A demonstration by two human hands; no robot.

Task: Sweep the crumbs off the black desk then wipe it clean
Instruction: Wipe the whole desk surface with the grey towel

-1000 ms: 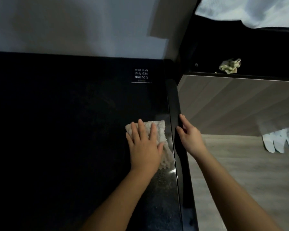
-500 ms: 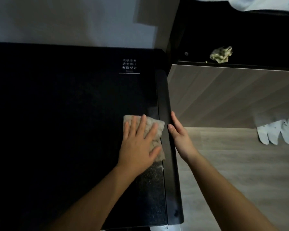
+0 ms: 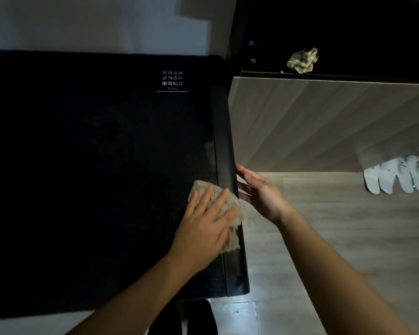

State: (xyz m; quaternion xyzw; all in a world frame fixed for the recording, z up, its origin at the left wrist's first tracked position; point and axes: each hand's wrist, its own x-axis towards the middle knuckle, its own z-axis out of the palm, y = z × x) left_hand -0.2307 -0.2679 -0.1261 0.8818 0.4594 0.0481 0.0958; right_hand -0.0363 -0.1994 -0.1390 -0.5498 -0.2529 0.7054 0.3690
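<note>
Your left hand (image 3: 203, 228) lies flat, fingers straight and spread, and presses the beige cloth (image 3: 200, 188) on the black desk (image 3: 94, 165) at its right edge; part of the cloth reaches over that edge. Your right hand (image 3: 259, 192) is open and holds nothing, palm turned toward the desk, just beside the same edge. I judge the sweeping is near its end here. The desk is too dark to show crumbs, and the wiping seems not yet done.

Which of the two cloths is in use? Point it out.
The beige cloth at the right edge of the black desk, flat under the left hand; the crumpled yellowish rag lies untouched on the shelf.
</note>
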